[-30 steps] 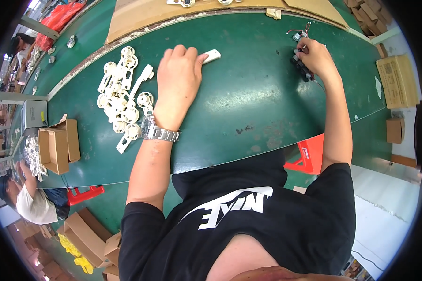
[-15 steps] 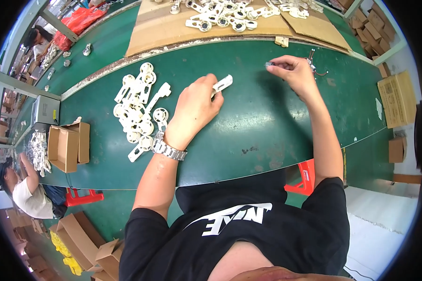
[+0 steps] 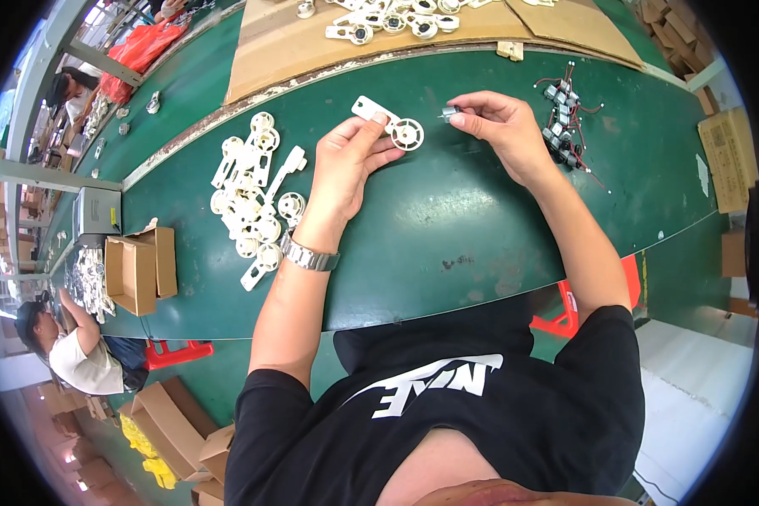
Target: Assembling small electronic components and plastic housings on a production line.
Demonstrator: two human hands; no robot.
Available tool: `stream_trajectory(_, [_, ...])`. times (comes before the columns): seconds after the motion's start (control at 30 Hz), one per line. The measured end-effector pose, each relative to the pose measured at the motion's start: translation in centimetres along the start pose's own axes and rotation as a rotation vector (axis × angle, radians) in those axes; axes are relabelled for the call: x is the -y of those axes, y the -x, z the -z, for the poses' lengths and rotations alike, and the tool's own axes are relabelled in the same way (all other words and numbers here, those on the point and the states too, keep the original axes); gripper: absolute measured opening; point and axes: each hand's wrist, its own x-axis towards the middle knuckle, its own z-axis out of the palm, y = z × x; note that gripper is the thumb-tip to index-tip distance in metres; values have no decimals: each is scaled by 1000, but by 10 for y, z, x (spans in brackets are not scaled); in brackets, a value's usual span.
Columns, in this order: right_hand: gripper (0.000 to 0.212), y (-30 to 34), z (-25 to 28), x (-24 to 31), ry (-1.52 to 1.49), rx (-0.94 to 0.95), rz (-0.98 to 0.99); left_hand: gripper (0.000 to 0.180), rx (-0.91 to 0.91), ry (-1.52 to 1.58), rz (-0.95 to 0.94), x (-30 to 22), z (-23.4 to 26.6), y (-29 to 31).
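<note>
In my left hand (image 3: 350, 160) is a white plastic housing (image 3: 407, 134) with a flat slotted arm and a round spoked ring, pinched between thumb and fingers. The ring faces up and points to the right. My right hand (image 3: 506, 131) holds a small silvery motor (image 3: 449, 113) by its end, a short gap away from the ring. Left of my left wrist lies a loose pile of similar white housings (image 3: 249, 194). Beyond my right hand sits a cluster of small motors (image 3: 561, 122) with dark and red wires.
A cardboard sheet (image 3: 287, 51) at the back carries several white housings with dark centres. Open cardboard boxes (image 3: 131, 274) and a grey metal box (image 3: 98, 211) stand at the left. A co-worker (image 3: 80, 354) sits at the far left. A red stool (image 3: 557, 316) is under the table edge.
My left hand has turned the white housing so its ring shows. My right hand has come left, off the motor cluster, bringing the motor nearer to the housing.
</note>
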Motion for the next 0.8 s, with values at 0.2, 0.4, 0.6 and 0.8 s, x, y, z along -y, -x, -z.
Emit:
stream_trajectory(0.2, [23,9,-8,0,2,39,-39,23,-45,90,52,8,-3,-1])
stream_trajectory(0.4, [20,10,-15,-7,12,24,-35,22,-49,35,18,13,-6,0])
stream_trajectory(0.6, [19,8,-15,-24,222,89,14,21,-48,-34,-2,16,-9,0])
stream_trajectory(0.8, [28,10,-13,-15,350,211,53,21,-54,-62,-21,16,-9,1])
